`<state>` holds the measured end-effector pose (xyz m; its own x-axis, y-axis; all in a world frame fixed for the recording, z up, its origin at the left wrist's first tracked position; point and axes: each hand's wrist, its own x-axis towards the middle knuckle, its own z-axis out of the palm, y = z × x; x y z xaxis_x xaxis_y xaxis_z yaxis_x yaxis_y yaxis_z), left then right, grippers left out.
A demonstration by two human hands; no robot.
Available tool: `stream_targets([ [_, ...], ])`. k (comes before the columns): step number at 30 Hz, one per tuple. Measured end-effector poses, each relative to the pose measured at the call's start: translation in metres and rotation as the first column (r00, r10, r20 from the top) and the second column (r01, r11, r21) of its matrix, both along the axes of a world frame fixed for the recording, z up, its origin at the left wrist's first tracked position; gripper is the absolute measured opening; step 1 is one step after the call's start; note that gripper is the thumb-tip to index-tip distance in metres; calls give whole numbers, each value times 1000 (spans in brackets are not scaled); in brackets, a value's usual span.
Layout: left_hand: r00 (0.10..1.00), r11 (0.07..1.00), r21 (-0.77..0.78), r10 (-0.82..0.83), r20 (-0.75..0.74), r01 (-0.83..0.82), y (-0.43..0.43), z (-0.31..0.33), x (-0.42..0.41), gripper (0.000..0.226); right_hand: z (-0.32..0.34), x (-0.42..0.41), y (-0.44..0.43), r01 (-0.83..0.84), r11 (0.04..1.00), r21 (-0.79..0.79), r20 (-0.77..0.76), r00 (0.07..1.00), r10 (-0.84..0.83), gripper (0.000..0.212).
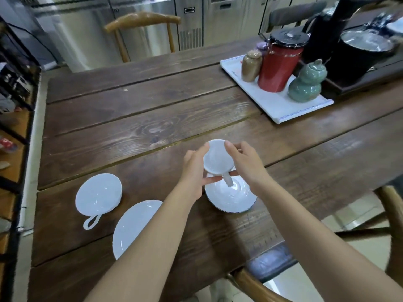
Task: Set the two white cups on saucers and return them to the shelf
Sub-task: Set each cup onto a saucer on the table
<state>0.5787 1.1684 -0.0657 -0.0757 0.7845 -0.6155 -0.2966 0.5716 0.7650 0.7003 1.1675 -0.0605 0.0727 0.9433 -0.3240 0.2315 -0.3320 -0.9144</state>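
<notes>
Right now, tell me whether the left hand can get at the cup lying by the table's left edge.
Probably not yet: the left hand is shut on the held cup. The other cup sits unobstructed.

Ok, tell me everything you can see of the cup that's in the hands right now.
The held cup is plain white and glossy, ceramic by the look of it, and looks empty. It is tilted, with its handle pointing down toward the saucer beneath it; whether the handle touches the saucer I cannot tell. The left hand grips its left side and the right hand its right, with fingertips at the rim. It is above the wooden table, not yet seated on the saucer.
</notes>
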Motion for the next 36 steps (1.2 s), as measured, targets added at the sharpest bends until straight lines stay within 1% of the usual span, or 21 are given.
stream_targets([
  [2, 1000, 999, -34, -31, 1, 31, -3, -6, 12, 18, -7, 12, -5, 23, 999, -42, -11, 1000, -23, 34],
  [3, 999, 998, -53, -42, 5, 42, -5, -9, 17, 20, -11, 17, -8, 44, 997, -56, -17, 999, -45, 36],
  [5, 999, 995, -92, -47, 12, 48, -8, -17, 24, 32, -22, 25, -11, 76, 993, -90, -12, 997, -77, 40],
  [9, 998, 990, -126, -57, -12, 55, -13, -30, 31, 41, -43, 35, -15, 43, 987, -156, 12, 999, -41, 43],
  [15, 997, 988, -135, -72, -23, 68, -12, -40, 33, 31, -58, 38, -16, 73, 982, -177, 6, 997, -73, 38],
  [19, 996, 986, -150, -83, -30, 77, -12, -45, 32, 40, -65, 40, -16, 64, 978, -198, 2, 998, -65, 43],
  [23, 995, 985, -142, -102, -2, 101, -11, -45, 29, 37, -68, 42, -17, 67, 978, -196, 3, 998, -68, 45],
  [25, 992, 979, -161, -125, -10, 122, -10, -43, 25, 39, -65, 43, -16, 41, 977, -207, 59, 998, -29, 43],
  [26, 988, 975, -166, -150, -22, 145, -9, -40, 22, 40, -61, 44, -15, 24, 979, -203, 121, 993, 1, 43],
  [28, 971, 966, -169, -215, -105, 195, -5, -33, 15, 41, -49, 45, -8, -10, 989, -145, 283, 958, 51, 41],
  [29, 956, 964, -158, -241, -169, 216, -4, -26, 11, 39, -41, 44, -4, -28, 995, -99, 363, 930, 62, 38],
  [31, 915, 974, -62, -228, -333, 220, -1, -11, -4, 20, -20, 35, 4, -65, 998, -2, 476, 877, 58, 32],
  [32, 887, 978, 22, -177, -426, 206, 0, -2, -15, 14, -10, 27, 7, -87, 995, 55, 503, 863, 47, 31],
  [33, 855, 976, 124, -95, -510, 182, -1, 8, -28, 15, -3, 16, 9, -116, 987, 109, 512, 858, 44, 33],
  [34, 820, 964, 218, 0, -572, 152, -3, 17, -44, 15, 4, 1, 10, -155, 976, 152, 503, 862, 58, 34],
  [36, 733, 927, 368, 199, -651, 74, -11, 32, -80, 16, 11, -34, 10, -233, 950, 208, 445, 887, 120, 33],
])
